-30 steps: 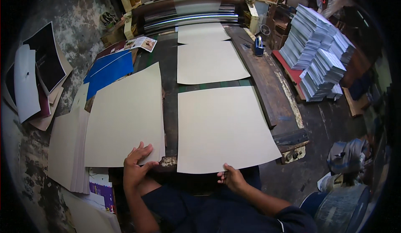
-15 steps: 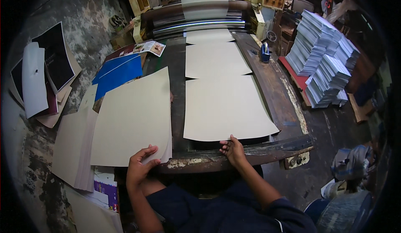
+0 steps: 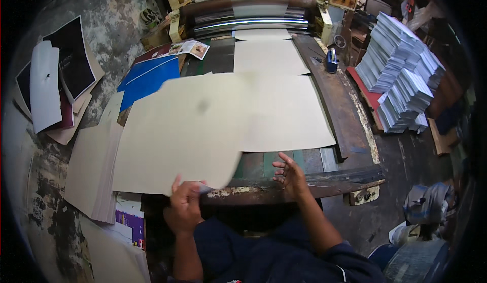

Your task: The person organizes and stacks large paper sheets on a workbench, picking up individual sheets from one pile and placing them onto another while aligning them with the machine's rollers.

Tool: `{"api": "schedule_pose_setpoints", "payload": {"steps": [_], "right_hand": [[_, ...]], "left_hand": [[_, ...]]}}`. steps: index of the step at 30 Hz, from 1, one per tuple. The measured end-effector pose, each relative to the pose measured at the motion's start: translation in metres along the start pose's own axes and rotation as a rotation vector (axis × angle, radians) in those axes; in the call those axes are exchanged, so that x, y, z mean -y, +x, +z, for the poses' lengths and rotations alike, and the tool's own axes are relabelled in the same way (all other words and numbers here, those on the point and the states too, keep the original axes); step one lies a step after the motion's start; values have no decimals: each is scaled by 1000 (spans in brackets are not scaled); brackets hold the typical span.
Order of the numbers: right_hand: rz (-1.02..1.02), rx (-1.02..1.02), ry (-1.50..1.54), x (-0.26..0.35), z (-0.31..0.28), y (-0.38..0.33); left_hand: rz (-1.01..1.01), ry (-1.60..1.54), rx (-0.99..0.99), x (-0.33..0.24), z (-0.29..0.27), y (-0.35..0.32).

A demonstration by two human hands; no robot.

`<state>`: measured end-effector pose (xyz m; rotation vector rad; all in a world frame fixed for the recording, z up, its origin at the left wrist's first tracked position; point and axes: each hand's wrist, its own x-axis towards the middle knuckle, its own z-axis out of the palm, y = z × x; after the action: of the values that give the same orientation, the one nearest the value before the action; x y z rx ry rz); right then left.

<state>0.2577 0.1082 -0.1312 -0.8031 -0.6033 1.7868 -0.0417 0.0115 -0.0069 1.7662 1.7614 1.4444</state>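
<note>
My left hand (image 3: 186, 207) pinches the near edge of a large cream paperboard sheet (image 3: 177, 125). The sheet is raised and tilted, blurred on its right side, where it overlaps the row of sheets. Its far part carries a blurred dark spot. Fingers apart and holding nothing, my right hand (image 3: 291, 175) hovers just before the near edge of the closest cream sheet (image 3: 294, 113) on the machine bed. Several such sheets lie in a line that runs to metal rollers (image 3: 253, 23). A thick stack of cream sheets (image 3: 94, 166) stands at the left.
Blue sheets (image 3: 152, 82) and a printed page (image 3: 190, 48) lie left of the bed. A blue tape dispenser (image 3: 331, 60) stands on its right side. Tall piles of white paper (image 3: 388, 54) rise at the right. The bed's front rail (image 3: 335, 180) is close to me.
The left sheet has lifted and swung right over the row. The row has slid away toward the rollers, baring the bed's near part. My right hand's fingers have spread.
</note>
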Motion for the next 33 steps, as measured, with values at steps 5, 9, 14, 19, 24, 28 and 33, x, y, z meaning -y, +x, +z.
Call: {"api": "schedule_pose_setpoints", "payload": {"steps": [5,9,14,19,24,28,33], "right_hand": [[19,185,-67,13,-5,-10],[190,-89,-151,19,-1,-44],[238,-151,-69,-15,-37,-84],[318,-94,-185,-44,-45,-131],[393,-99,-141,-49,-32,-148],[350,-177,-93,-45,-27,-123],[176,-206,-76,-45,-31,-83]], "left_hand": [[293,-68,450,-18,-3,1],[274,11,329,-12,-5,1],[202,222,292,7,-17,15],[91,160,216,28,-15,14],[-22,21,178,31,-14,16],[-283,5,41,29,-5,11],[-563,18,-102,11,4,14]]}}
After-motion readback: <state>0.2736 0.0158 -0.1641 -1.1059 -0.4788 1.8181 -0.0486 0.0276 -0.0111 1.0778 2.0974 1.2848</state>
